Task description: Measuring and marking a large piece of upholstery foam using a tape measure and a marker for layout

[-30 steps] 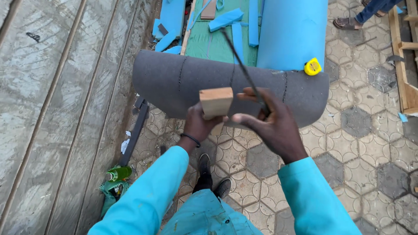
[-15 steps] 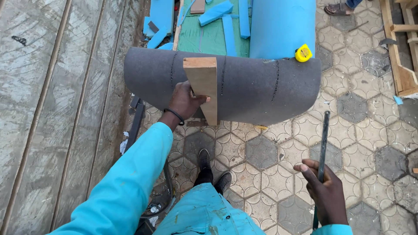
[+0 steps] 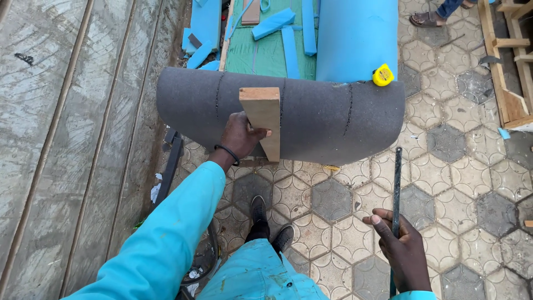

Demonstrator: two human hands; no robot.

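My left hand (image 3: pixel 240 136) grips a short wooden board (image 3: pixel 262 119) and holds it flat against the front of a dark grey foam sheet (image 3: pixel 327 119) that curves down over the edge of a work surface. The board stands upright over one of the cut lines in the foam. My right hand (image 3: pixel 401 247) is low at the right, away from the foam, closed around a thin dark blade (image 3: pixel 396 183) that points up. A yellow tape measure (image 3: pixel 382 75) rests on the foam's top edge.
A blue foam roll (image 3: pixel 355 36) and blue foam offcuts (image 3: pixel 272 23) lie on the green surface (image 3: pixel 261 55) behind. A wooden frame (image 3: pixel 508 66) stands at the right. Another person's sandalled foot (image 3: pixel 427 19) is at the top. Patterned paving lies underfoot, a concrete slab at left.
My right hand has pulled the blade away from the foam, down to the lower right. My left hand has turned the board upright and pressed it flat against the foam's front.
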